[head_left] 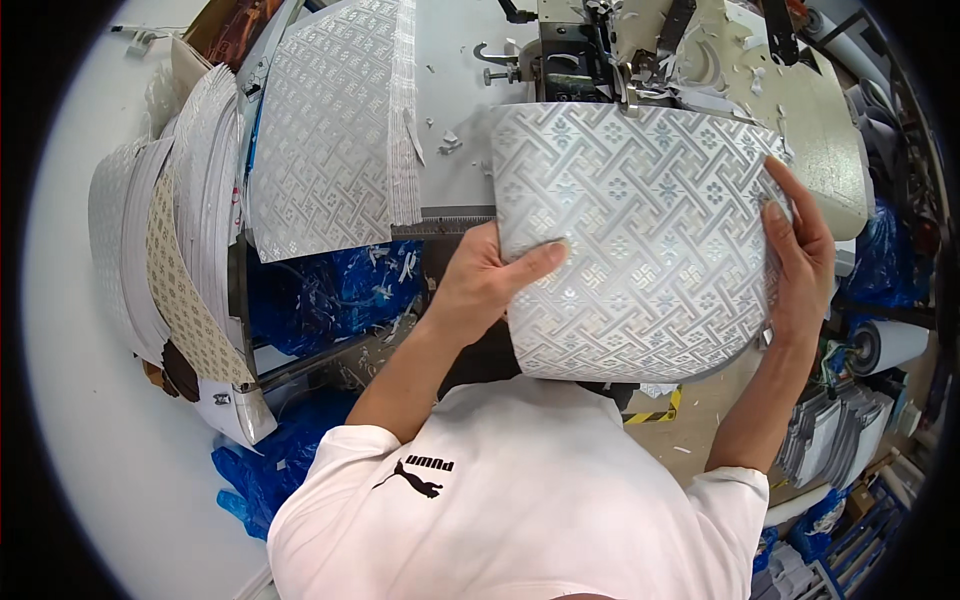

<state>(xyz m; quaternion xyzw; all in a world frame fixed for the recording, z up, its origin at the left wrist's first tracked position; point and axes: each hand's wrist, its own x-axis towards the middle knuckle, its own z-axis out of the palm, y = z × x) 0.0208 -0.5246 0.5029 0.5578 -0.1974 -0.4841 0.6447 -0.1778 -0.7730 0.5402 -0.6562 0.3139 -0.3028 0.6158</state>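
A silvery-white sheet (640, 240) with a woven lattice and small flower pattern is held between my two hands, its lower corners rounded. My left hand (495, 275) is closed on its left edge, thumb on top and fingers hidden underneath. At the right edge, my right hand (803, 240) grips it with thumb and forefinger on the upper side. The sheet's far edge touches the dark metal working head of a machine (580, 65), which covers part of that edge.
To the left, a thick stack of similar patterned sheets (325, 130) overhangs the table edge, above a blue plastic bag (335, 295). Farther left bulges a bent pile of sheets (190, 210). Pale scraps (450, 142) litter the table. Grey bundles (835, 435) stand at lower right.
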